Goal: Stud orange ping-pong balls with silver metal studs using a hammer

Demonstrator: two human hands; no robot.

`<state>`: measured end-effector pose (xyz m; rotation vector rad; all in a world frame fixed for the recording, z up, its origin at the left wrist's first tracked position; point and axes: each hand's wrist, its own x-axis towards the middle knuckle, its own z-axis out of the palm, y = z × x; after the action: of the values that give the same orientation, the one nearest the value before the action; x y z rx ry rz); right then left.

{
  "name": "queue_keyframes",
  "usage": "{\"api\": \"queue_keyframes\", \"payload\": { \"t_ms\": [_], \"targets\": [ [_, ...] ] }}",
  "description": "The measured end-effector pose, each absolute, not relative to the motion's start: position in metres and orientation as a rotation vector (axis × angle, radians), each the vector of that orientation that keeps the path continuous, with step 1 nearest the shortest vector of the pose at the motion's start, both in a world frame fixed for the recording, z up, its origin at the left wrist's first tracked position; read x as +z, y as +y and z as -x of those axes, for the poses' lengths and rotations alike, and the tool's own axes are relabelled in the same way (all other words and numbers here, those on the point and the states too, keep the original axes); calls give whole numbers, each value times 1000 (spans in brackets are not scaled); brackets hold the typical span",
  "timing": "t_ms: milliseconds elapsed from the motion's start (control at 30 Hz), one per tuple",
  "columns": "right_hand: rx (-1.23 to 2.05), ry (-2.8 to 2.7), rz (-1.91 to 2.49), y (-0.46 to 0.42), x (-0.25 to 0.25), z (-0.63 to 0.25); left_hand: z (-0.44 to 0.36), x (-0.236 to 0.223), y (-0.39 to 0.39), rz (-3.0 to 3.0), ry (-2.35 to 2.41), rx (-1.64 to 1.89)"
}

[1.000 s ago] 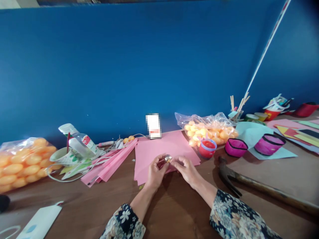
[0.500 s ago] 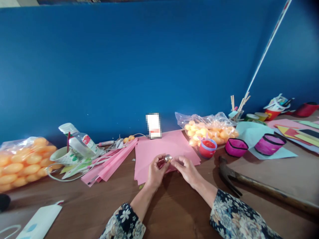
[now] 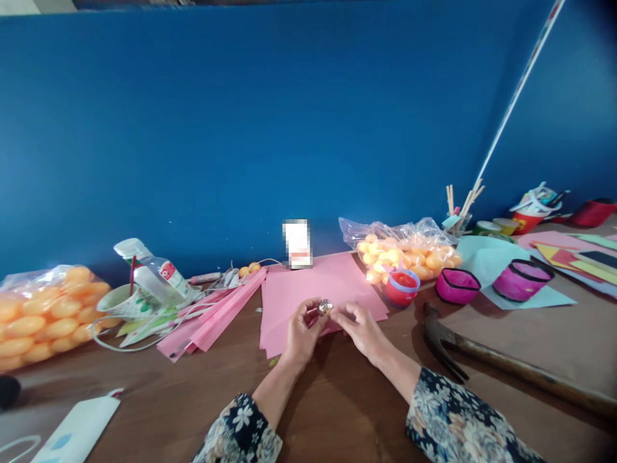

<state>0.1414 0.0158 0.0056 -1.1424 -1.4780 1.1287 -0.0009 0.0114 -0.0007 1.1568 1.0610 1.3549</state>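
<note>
A small shiny, silvery and gold round piece (image 3: 324,307) is pinched between the fingertips of my left hand (image 3: 304,331), above the near edge of the pink paper sheets (image 3: 313,280). My right hand (image 3: 360,329) meets it from the other side, thumb and forefinger closed at its right edge. Exactly what the shiny piece is, I cannot make out at this size. The fingers hide part of its rim. Both wrists hover over the brown table (image 3: 332,411).
A claw hammer (image 3: 511,363) lies at the right. Orange balls fill a bag (image 3: 409,254) behind a red cup (image 3: 402,289) and another bag (image 3: 48,315) at far left. Magenta fabric rings (image 3: 457,292), pink strips (image 3: 216,315), a plastic bottle (image 3: 157,278) and a white pouch (image 3: 80,427) lie around.
</note>
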Motion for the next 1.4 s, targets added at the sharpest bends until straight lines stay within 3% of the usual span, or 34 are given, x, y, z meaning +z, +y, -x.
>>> {"api": "queue_keyframes", "payload": {
  "t_ms": [1400],
  "targets": [
    [1145,-1518,1154,14,8,-140,3,-2,12,-1180,1074,1360]
  ]
}}
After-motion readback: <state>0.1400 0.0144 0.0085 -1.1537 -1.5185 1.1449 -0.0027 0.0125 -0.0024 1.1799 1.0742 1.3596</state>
